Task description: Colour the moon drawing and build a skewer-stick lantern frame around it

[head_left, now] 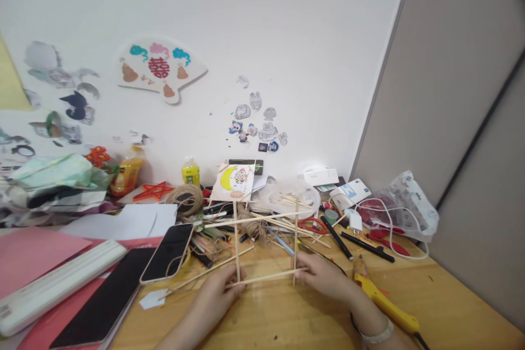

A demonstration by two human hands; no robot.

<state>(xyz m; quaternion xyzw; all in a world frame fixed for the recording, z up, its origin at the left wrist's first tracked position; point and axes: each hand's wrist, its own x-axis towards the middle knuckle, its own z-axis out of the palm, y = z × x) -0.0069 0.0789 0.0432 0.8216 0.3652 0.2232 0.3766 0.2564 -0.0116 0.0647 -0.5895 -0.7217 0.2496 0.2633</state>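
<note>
A square frame of thin wooden sticks (266, 246) stands upright on the wooden desk (443, 306), held between both my hands. My left hand (221, 292) pinches its lower left corner, where the left upright meets the bottom stick. My right hand (324, 276) grips the lower right corner at the right upright. Both hands have their fingers closed on the sticks. A loose stick (205, 274) lies slanted on the desk just left of the frame.
A yellow glue gun (385, 303) lies right of my right hand. Two phones (170, 251) and a white case (57, 284) lie on red paper at left. Behind the frame lie twine (186, 197), red scissors (314, 224), black pens, a white charger cable and a plastic bag (404, 202).
</note>
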